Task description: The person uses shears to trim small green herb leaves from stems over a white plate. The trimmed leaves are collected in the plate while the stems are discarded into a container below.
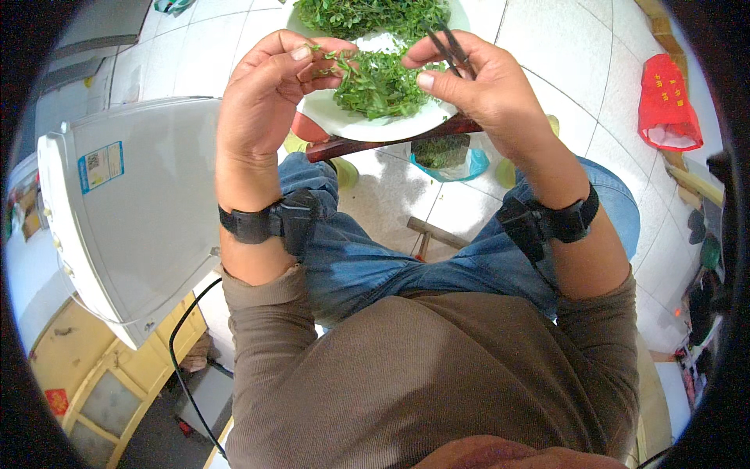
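Note:
In front of me, a wide white dish (328,117) holds loose leafy green sprigs (367,14), with a nearer heap of greens (383,90) between my hands. At the dish's left side my left hand (269,86) pinches a thin leafy sprig (332,58) between thumb and fingers. My right hand (496,86) is over the right rim, its fingers curled round a slim black two-pronged tool (449,48). Its prongs point up and away from me; whether it is scissors or tweezers is unclear. The right thumb and forefinger face the heap, apart from each other.
The dish rests on a dark red wooden stand (383,143). Below it on the tiled floor is a blue-edged plastic bag (449,162) with dark green contents. A white appliance (141,211) stands at my left, with a black cable (176,336) nearby. A red bag (668,102) lies far right.

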`<state>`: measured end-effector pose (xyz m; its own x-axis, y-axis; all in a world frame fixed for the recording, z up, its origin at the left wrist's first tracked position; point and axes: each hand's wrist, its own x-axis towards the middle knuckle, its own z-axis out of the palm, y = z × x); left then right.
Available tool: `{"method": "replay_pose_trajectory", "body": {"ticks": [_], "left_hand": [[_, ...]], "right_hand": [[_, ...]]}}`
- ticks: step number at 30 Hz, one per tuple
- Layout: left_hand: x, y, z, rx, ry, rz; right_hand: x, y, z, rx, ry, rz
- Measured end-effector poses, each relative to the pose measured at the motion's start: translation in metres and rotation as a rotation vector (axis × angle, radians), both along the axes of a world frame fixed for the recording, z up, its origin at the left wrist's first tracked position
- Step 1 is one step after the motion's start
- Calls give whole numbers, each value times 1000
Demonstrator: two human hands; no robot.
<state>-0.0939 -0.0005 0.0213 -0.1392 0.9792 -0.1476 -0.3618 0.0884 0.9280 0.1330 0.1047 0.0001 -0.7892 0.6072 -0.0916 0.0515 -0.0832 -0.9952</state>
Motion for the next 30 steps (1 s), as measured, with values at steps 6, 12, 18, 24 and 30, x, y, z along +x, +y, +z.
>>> {"method": "replay_pose_trajectory", "body": {"ticks": [6,12,18,24,30], "left_hand": [[11,2,-5,-48,-91,21],[24,5,-7,-52,-178,78],[32,5,-11,-29,-160,121],[47,6,-21,-33,296,141],[56,2,-24,-82,493,9]], "right_hand": [[-14,-11,-8,-33,-30,-6],[-18,-16,-8,-61,-70,-24],[-19,-16,-11,-176,-86,-83],[-18,-13,-13,-672,182,-175],[-16,-10,-12,-770,226,-151]]}}
